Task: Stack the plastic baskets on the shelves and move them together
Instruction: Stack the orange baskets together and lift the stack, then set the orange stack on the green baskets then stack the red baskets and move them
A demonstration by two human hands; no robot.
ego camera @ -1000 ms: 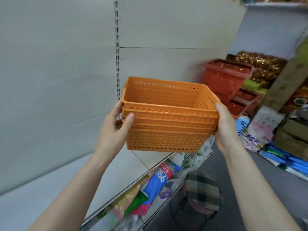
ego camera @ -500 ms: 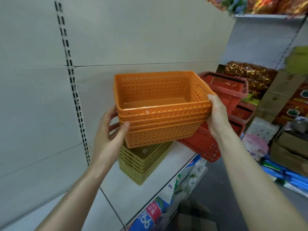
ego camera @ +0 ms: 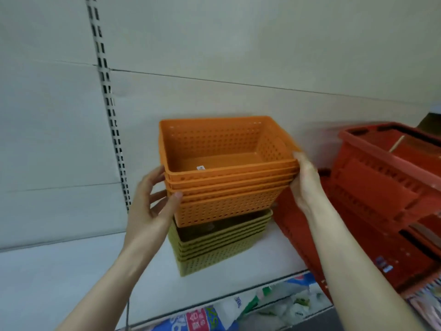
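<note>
Straight ahead in the head view, a stack of nested orange baskets [ego camera: 226, 177] is held between both hands above a white shelf [ego camera: 71, 271]. The left hand [ego camera: 152, 206] grips the stack's left end, with the thumb laid across the front rims and the fingers spread behind the left side. The right hand [ego camera: 305, 185] holds the right end, its thumb up at the top rim corner and its palm against the stacked rims; the other fingers are hidden behind the baskets. The orange baskets sit a little tilted, open side up, and a small white label [ego camera: 201, 167] lies on the floor of the top one. Right below them, a second nested stack of olive baskets [ego camera: 214, 249] stands on the shelf. The base of the orange stack is at the mouth of the olive stack and covers its left front corner; whether the two touch cannot be told. Just right of both stacks, large red baskets [ego camera: 381, 199] are piled on the same shelf, the top one blurred. Behind everything runs a pale back panel [ego camera: 214, 44] with a slotted upright [ego camera: 107, 103] on its left part. Below the shelf's front edge, printed packets [ego camera: 214, 316] show on a lower level.
</note>
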